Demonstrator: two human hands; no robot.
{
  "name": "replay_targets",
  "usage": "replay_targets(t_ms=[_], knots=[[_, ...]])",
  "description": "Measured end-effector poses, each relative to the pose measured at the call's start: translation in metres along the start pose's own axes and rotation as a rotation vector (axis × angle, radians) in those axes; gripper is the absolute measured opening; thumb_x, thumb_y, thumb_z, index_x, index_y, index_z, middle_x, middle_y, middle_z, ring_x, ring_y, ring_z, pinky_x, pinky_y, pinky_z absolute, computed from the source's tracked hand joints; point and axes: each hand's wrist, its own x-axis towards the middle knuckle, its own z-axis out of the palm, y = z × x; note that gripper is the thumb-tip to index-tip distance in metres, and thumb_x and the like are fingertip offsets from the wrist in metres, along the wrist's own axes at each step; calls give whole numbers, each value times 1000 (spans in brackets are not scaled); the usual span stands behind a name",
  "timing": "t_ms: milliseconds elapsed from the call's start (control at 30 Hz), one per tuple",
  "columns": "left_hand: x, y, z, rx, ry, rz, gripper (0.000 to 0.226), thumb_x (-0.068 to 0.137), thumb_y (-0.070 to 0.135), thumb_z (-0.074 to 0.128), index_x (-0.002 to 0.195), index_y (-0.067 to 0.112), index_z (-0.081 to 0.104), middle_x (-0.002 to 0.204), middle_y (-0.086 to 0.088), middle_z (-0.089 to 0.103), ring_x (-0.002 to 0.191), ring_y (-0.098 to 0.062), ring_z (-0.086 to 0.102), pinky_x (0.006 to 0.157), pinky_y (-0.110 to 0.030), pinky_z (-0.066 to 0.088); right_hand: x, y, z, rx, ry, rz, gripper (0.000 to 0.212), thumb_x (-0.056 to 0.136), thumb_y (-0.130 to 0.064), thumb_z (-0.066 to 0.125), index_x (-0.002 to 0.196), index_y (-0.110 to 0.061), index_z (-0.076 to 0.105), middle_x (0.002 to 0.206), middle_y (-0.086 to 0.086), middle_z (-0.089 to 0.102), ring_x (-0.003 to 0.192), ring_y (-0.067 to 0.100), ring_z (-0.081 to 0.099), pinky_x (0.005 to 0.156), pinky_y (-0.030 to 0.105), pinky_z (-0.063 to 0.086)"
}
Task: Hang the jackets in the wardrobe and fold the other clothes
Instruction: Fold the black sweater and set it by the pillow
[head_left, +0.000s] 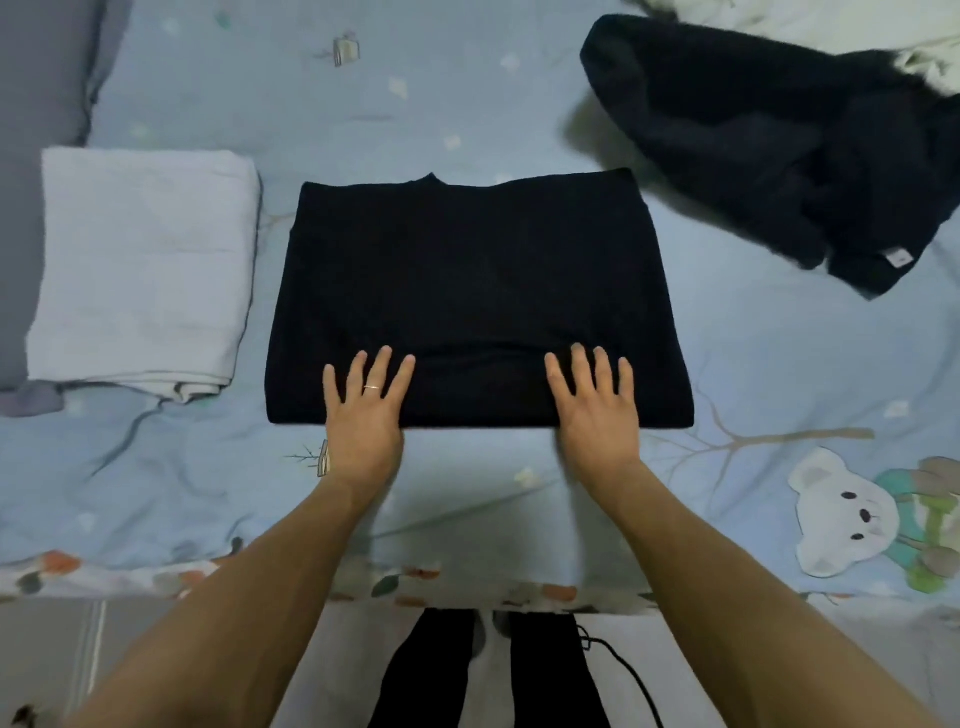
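Observation:
A black top (472, 280) lies folded into a neat rectangle in the middle of the bed, its collar at the far edge. My left hand (363, 410) rests flat on its near left edge, fingers straight and spread, a ring on one finger. On the near right edge my right hand (597, 410) presses down the same way. A second dark garment (769, 150), fuzzy and unfolded, lies crumpled at the far right with a small white label showing.
A folded white cloth (140, 270) sits left of the black top. The light blue bedsheet (519, 493) has a bear print at the right. A grey pillow (41, 78) is at the far left, white bedding (831, 21) at the top right.

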Motion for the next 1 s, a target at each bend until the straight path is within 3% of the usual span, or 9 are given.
replay_targets(t_ms=[100, 200, 400, 467, 633, 733, 800, 867, 1000], knots=[[4, -19, -26, -245, -8, 3, 66, 82, -3, 56, 145, 18, 48, 140, -10, 51, 133, -32, 42, 110, -49, 32, 1, 8, -34, 52, -11, 0, 47, 91, -8, 45, 137, -15, 38, 130, 10, 47, 122, 29, 45, 115, 50, 25], [-8, -36, -78, -315, -53, 41, 60, 83, -4, 50, 139, 17, 52, 126, -7, 58, 117, -28, 53, 84, -42, 50, -17, 9, -92, 107, -25, 45, 34, 92, -6, 44, 125, -15, 47, 120, 8, 51, 115, 29, 48, 113, 49, 28], [-49, -68, -217, -324, -86, 81, 36, 80, 6, 56, 108, 26, 65, 99, -4, 66, 92, -30, 64, 65, -34, 42, -92, 12, -212, 192, 210, 167, 31, 83, -3, 52, 114, -10, 48, 99, 8, 61, 92, 30, 56, 90, 40, 39], [-71, -78, -262, -324, -46, 64, 25, 74, 9, 58, 90, 26, 67, 85, -4, 66, 80, -31, 62, 63, -31, 39, -123, 11, -247, 236, 212, 196, 25, 81, -12, 59, 101, -11, 45, 84, 7, 59, 73, 29, 50, 69, 35, 33], [-85, -88, -324, -284, -7, 29, 8, 68, 15, 58, 72, 21, 64, 65, 3, 53, 64, -24, 51, 54, -27, 34, -142, 10, -299, 287, 136, 278, 15, 80, -17, 58, 82, -14, 44, 76, 3, 46, 69, 26, 44, 62, 31, 33], [-73, -91, -332, -245, -101, 8, 13, 72, 15, 58, 81, 20, 65, 76, -1, 59, 69, -23, 53, 61, -28, 39, -136, 3, -310, 297, 91, 280, 15, 79, -16, 57, 75, -13, 43, 81, 5, 52, 67, 24, 49, 59, 29, 35], [-56, -90, -322, -157, -74, 30, 28, 76, 12, 57, 101, 19, 65, 96, -6, 66, 85, -26, 57, 87, -37, 43, -121, 6, -307, 273, 143, 262, 8, 82, -14, 54, 88, -10, 50, 98, 10, 59, 85, 29, 58, 77, 34, 42], [-41, -86, -298, -62, -4, 35, 47, 81, 8, 55, 127, 17, 55, 119, -9, 62, 114, -30, 52, 114, -49, 22, -105, 12, -295, 263, 180, 274, 29, 85, -10, 52, 114, -6, 52, 114, 14, 57, 104, 34, 57, 97, 39, 39], [-38, -71, -239, -100, -2, 41, 53, 83, 7, 49, 135, 16, 52, 125, -11, 61, 122, -32, 49, 116, -46, 18, -97, 25, -240, 382, 98, 316, 29, 86, -11, 51, 114, -5, 52, 114, 15, 57, 100, 34, 57, 78, 36, 39]])
